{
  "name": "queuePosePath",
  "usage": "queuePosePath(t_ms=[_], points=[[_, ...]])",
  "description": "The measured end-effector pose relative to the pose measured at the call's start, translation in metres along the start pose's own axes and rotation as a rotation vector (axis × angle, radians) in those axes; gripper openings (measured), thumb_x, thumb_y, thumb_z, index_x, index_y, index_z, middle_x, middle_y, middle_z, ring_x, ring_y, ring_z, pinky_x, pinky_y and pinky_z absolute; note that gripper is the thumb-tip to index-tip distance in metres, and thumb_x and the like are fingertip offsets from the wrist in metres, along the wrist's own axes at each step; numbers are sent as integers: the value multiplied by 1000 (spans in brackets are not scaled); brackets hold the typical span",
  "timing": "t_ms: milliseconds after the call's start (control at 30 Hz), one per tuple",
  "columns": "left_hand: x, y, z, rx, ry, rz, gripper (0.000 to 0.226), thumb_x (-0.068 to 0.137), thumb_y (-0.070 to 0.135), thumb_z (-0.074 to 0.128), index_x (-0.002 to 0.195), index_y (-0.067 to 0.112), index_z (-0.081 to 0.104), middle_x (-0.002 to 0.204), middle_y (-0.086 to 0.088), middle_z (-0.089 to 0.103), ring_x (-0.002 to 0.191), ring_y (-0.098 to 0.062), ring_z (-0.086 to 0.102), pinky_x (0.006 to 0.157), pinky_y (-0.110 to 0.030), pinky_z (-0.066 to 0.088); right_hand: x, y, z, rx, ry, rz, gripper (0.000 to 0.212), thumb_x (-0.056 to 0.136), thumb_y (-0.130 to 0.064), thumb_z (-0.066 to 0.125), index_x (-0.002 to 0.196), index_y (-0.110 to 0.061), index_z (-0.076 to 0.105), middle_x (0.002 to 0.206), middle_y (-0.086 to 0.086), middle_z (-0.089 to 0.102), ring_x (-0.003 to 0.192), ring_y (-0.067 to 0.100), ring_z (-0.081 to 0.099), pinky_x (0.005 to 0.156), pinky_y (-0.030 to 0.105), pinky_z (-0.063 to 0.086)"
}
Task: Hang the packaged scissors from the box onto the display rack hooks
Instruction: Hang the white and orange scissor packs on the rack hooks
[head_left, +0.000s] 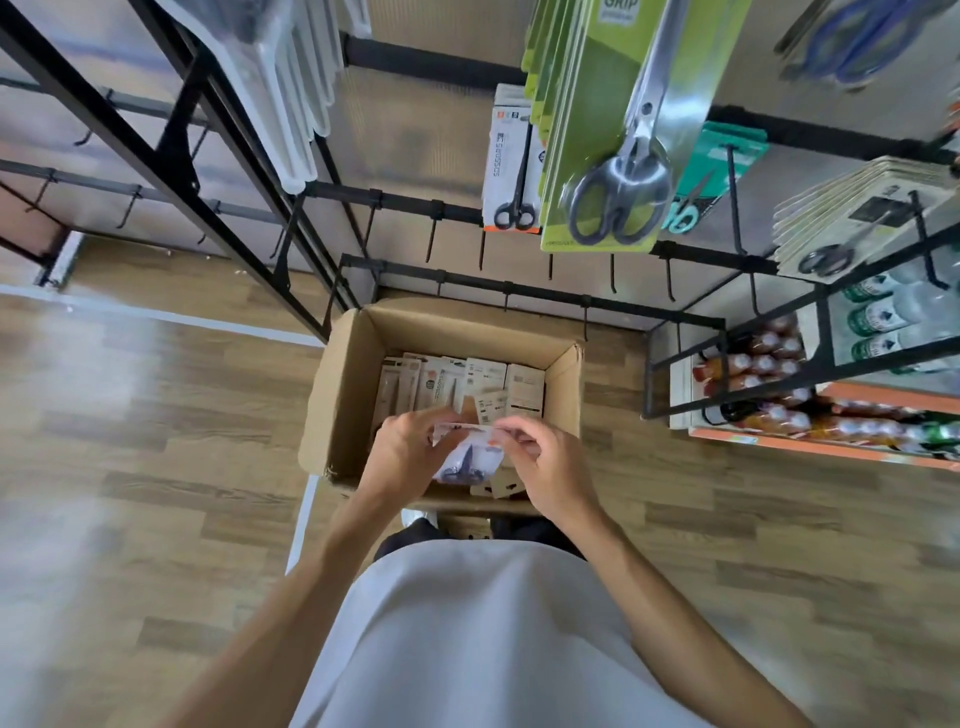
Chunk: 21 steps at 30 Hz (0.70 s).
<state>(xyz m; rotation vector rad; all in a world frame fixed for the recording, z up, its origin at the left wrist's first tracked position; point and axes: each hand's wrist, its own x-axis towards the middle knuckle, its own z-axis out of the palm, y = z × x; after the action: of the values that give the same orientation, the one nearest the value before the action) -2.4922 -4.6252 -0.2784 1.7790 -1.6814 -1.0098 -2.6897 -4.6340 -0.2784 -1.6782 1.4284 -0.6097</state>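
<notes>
Both hands pinch one packaged scissors (464, 453) over the near edge of the cardboard box (343, 395): left hand (410, 447) at its left side, right hand (540, 457) at its top edge. Judged risk: bare rack hooks (586, 325) sit just beyond the box's far edge; a light two-finger grip could drop the pack back among the other packs (467, 382).

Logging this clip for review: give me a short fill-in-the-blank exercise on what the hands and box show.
1. Both hands, left hand and right hand, hold one scissors package above the ____.
2. The cardboard box sits on the ____ floor.
3. The hanging green package holds ____.

Missing words: box; wooden; scissors
</notes>
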Motion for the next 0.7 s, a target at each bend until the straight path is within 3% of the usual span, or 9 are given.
queuePosePath(t_ms=[100, 200, 267, 333, 400, 500, 600, 700], points=[[-3, -1, 0, 55, 15, 25, 37, 93, 37, 62, 125, 19, 58, 116, 6, 70, 84, -9, 71, 75, -35, 61, 7, -5, -7, 9, -52, 11, 17, 98, -20, 64, 106, -10, 74, 100, -6, 74, 85, -10, 66, 71, 8, 49], [-2, 2, -1, 49, 56, 41, 61, 95, 41, 56, 146, 18, 33, 136, 1, 59, 115, -12, 63, 92, -30, 55, 31, -18, -22, 35, -8, -1, 17, 101, -20, 57, 105, -8, 68, 96, -9, 70, 76, -12, 64, 61, 9, 49], [0, 4, -4, 55, 46, 55, 64, 98, 50, 45, 150, 19, 25, 140, -2, 56, 118, -17, 62, 92, -36, 56, 54, -30, -35, 47, 55, -45, 14, 102, -22, 55, 102, -12, 65, 93, -17, 67, 81, -8, 67, 63, 15, 53], [4, 5, -6, 75, 18, 84, 63, 101, 59, 31, 150, 22, 26, 136, -2, 58, 110, -16, 64, 87, -41, 58, 79, -40, -48, 45, 87, -80, 14, 103, -21, 54, 102, -11, 64, 92, -16, 66, 84, -4, 69, 60, 13, 51], [8, 6, -8, 101, 3, 105, 59, 103, 58, 28, 150, 24, 29, 134, -1, 57, 112, -15, 61, 89, -45, 56, 105, -49, -58, 48, 109, -97, 17, 104, -22, 53, 102, -8, 63, 94, -7, 68, 83, 1, 71, 57, 20, 52], [12, 7, -10, 159, 18, 135, 53, 105, 50, 31, 150, 22, 33, 145, -3, 50, 129, -18, 51, 101, -49, 48, 140, -50, -67, 72, 161, -75, 24, 103, -23, 53, 103, -2, 64, 93, 5, 72, 80, 6, 72, 61, 28, 57], [17, 10, -15, 204, 19, 116, 52, 105, 47, 32, 151, 22, 34, 152, -4, 42, 140, -19, 39, 114, -47, 35, 162, -49, -72, 85, 197, -53, 37, 94, -31, 54, 99, 4, 64, 89, 5, 71, 80, 5, 69, 75, 33, 56], [24, 11, -18, 227, 39, 126, 49, 106, 43, 36, 150, 22, 37, 152, -6, 44, 140, -22, 40, 114, -45, 33, 173, -47, -72, -3, 202, -88, 49, 89, -38, 48, 95, 9, 61, 93, 20, 68, 87, 31, 62, 75, 36, 48]])
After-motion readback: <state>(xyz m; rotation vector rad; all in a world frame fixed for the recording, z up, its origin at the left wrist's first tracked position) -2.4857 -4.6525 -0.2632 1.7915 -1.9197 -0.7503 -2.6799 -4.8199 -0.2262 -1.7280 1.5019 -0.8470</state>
